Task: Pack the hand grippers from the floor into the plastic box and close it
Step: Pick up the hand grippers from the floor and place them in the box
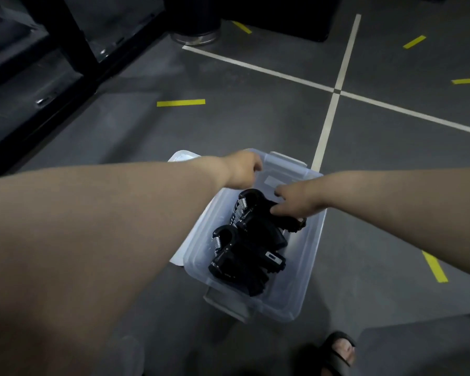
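While the left hand clamps the plastic box rim mid-frame, the right hand pinches a hand gripper inside.

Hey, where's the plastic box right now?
In the head view the plastic box sits open on the floor, low centre, under the left hand and right hand, near the white tape line, hand grippers inside.

One translucent rectangular plastic box and one translucent plastic lid. Black spring-loaded hand grippers in the box: two can be told apart, and the dark heap hides whether there are more. One left hand and one right hand. Five short yellow tape strips and two crossing white tape lines on the grey floor. One foot in a black sandal.
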Action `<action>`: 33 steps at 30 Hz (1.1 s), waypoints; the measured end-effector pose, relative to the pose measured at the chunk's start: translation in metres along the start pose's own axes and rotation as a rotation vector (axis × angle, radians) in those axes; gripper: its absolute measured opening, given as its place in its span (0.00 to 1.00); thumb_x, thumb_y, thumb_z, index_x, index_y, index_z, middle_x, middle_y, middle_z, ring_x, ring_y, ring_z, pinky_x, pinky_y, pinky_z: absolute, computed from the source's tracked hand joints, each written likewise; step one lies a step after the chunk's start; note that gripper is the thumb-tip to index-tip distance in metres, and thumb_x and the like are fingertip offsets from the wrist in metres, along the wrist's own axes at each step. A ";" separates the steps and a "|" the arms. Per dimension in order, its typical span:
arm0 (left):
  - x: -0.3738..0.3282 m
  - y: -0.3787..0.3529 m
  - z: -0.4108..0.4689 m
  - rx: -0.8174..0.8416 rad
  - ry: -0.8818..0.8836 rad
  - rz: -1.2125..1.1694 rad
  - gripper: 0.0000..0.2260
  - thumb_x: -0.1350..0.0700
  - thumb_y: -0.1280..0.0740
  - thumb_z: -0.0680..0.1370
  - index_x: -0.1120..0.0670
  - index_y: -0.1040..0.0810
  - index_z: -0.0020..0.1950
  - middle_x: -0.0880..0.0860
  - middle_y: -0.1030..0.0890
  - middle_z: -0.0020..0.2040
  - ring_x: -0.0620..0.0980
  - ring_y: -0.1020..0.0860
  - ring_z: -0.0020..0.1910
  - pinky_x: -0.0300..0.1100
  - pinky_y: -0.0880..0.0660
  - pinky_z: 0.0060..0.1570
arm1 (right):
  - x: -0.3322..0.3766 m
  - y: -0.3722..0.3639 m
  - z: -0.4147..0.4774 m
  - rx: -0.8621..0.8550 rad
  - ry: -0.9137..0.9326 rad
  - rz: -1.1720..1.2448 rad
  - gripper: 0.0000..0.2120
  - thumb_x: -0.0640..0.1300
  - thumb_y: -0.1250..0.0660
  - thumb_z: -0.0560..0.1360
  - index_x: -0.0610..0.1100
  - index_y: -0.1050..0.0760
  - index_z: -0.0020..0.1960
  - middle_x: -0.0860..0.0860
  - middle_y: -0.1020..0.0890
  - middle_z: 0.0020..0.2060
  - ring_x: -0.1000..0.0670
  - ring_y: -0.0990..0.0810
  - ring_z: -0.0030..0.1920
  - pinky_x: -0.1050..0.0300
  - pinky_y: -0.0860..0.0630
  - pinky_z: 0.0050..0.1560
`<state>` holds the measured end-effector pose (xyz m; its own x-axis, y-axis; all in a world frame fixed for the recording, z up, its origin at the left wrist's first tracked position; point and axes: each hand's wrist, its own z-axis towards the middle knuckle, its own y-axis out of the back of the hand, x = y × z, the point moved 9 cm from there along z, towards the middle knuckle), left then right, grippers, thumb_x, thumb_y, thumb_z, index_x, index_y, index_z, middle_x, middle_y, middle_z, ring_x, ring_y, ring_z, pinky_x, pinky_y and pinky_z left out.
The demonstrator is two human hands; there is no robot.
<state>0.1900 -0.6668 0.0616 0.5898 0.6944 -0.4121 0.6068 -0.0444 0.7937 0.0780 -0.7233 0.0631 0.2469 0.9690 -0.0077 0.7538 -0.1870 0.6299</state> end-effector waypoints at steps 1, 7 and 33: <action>0.003 0.016 -0.005 -0.082 0.015 -0.094 0.19 0.65 0.41 0.78 0.54 0.25 0.67 0.53 0.23 0.65 0.53 0.24 0.63 0.43 0.27 0.63 | 0.003 0.006 -0.002 -0.029 0.010 -0.004 0.29 0.58 0.46 0.81 0.43 0.41 0.76 0.45 0.29 0.69 0.43 0.29 0.67 0.51 0.32 0.62; 0.047 0.040 -0.054 -0.172 0.149 -0.127 0.15 0.63 0.40 0.78 0.54 0.22 0.62 0.52 0.22 0.58 0.53 0.23 0.53 0.40 0.25 0.52 | 0.042 0.030 -0.014 -0.167 0.085 -0.082 0.22 0.54 0.45 0.81 0.40 0.30 0.66 0.43 0.24 0.64 0.41 0.25 0.61 0.52 0.29 0.61; 0.241 0.043 -0.462 0.000 0.887 -0.297 0.14 0.57 0.38 0.80 0.54 0.25 0.66 0.52 0.18 0.57 0.50 0.16 0.52 0.51 0.20 0.55 | 0.344 0.026 -0.092 -0.251 0.636 -0.793 0.21 0.53 0.43 0.82 0.41 0.28 0.68 0.46 0.24 0.65 0.46 0.24 0.63 0.60 0.30 0.59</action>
<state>0.1116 -0.1696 0.2030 -0.2122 0.9715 -0.1059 0.6674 0.2232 0.7105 0.1264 -0.3803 0.1488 -0.6837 0.7189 -0.1254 0.3932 0.5077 0.7666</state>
